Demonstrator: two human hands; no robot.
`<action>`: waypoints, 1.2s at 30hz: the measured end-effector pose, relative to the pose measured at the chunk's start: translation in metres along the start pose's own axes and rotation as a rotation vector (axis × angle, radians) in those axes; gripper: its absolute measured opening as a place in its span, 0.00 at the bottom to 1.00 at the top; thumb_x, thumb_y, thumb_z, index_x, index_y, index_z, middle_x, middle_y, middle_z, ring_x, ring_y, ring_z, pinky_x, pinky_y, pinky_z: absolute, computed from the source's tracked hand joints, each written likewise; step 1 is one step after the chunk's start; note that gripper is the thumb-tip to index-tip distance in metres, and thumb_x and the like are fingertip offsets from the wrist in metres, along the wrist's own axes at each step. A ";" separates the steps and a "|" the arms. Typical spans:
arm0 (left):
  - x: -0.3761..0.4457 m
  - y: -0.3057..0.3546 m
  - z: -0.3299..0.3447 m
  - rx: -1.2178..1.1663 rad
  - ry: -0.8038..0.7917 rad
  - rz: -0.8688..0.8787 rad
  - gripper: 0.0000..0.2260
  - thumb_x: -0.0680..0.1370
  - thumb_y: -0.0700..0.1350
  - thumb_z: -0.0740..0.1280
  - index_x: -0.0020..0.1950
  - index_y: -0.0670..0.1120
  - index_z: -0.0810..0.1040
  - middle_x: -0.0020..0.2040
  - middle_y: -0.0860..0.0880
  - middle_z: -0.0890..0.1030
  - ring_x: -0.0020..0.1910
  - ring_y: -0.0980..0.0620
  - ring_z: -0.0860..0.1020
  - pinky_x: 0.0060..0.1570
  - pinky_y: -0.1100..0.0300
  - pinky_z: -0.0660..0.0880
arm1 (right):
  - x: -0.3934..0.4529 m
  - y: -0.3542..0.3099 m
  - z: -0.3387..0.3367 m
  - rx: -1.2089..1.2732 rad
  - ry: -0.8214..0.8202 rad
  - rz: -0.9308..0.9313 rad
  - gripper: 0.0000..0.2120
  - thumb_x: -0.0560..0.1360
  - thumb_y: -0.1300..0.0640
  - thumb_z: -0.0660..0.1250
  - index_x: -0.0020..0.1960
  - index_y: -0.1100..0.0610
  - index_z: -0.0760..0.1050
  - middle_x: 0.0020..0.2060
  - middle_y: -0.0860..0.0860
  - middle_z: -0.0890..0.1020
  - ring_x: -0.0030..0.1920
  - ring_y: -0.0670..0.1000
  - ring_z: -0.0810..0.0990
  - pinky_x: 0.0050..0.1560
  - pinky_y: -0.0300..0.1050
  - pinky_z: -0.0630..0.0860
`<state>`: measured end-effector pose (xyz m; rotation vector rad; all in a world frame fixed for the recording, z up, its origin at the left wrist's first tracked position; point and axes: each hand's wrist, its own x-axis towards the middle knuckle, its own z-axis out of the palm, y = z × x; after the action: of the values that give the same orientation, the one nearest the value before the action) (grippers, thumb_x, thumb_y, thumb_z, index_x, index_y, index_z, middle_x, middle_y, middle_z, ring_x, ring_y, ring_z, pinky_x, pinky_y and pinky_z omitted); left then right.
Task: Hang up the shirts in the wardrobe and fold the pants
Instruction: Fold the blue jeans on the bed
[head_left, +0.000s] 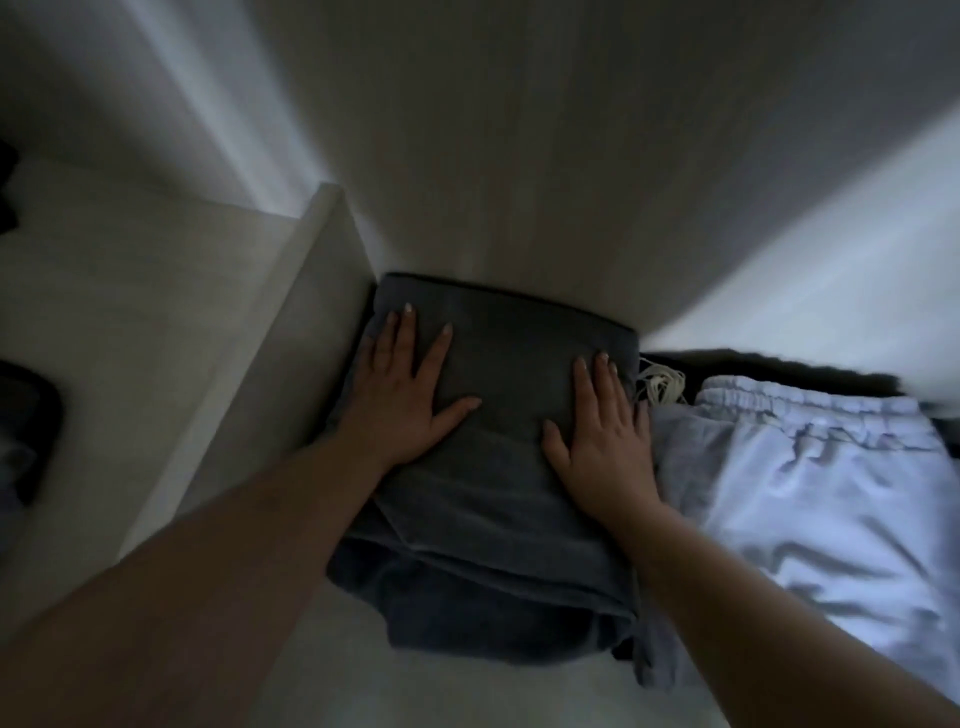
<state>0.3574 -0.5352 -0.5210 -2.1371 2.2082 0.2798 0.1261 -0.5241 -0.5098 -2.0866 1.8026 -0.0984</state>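
The folded dark pants (498, 364) are pressed flat by the left hand (400, 395) and right hand (602, 441), fingers straight, at the shelf's (322, 675) back-left corner.

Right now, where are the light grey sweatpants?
In the head view, the light grey sweatpants lie on the right of the shelf, beside the dark folded pants that both hands press flat.

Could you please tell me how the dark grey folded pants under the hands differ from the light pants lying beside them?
The dark grey pants are much darker than the light pants. The dark grey pants lie folded into a compact stack, while the light pants are spread out looser and wrinkled. The left hand and right hand press flat on the dark grey pants only. Both rest on the same shelf.
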 end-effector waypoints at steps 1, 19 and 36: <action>-0.001 0.002 -0.005 0.022 -0.053 -0.004 0.43 0.70 0.75 0.39 0.78 0.53 0.40 0.77 0.37 0.39 0.77 0.40 0.41 0.75 0.44 0.44 | 0.000 -0.004 -0.009 -0.047 -0.045 0.017 0.36 0.77 0.40 0.52 0.78 0.53 0.42 0.78 0.53 0.43 0.77 0.52 0.43 0.75 0.58 0.43; -0.166 0.032 0.009 -0.204 0.154 -0.138 0.36 0.77 0.68 0.40 0.75 0.46 0.63 0.76 0.38 0.58 0.76 0.37 0.54 0.71 0.38 0.47 | -0.140 -0.030 0.034 0.137 0.153 0.004 0.32 0.75 0.39 0.52 0.75 0.54 0.60 0.75 0.59 0.59 0.75 0.58 0.57 0.71 0.66 0.56; -0.145 0.028 -0.014 -0.166 -0.089 -0.225 0.29 0.78 0.63 0.56 0.76 0.51 0.61 0.77 0.45 0.58 0.76 0.46 0.56 0.73 0.47 0.56 | -0.122 -0.026 0.006 0.027 -0.106 0.037 0.31 0.77 0.39 0.54 0.76 0.47 0.52 0.77 0.52 0.54 0.76 0.52 0.54 0.72 0.54 0.57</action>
<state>0.3365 -0.3944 -0.4805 -2.3793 1.9374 0.5501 0.1306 -0.4027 -0.4832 -2.0001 1.7661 -0.0026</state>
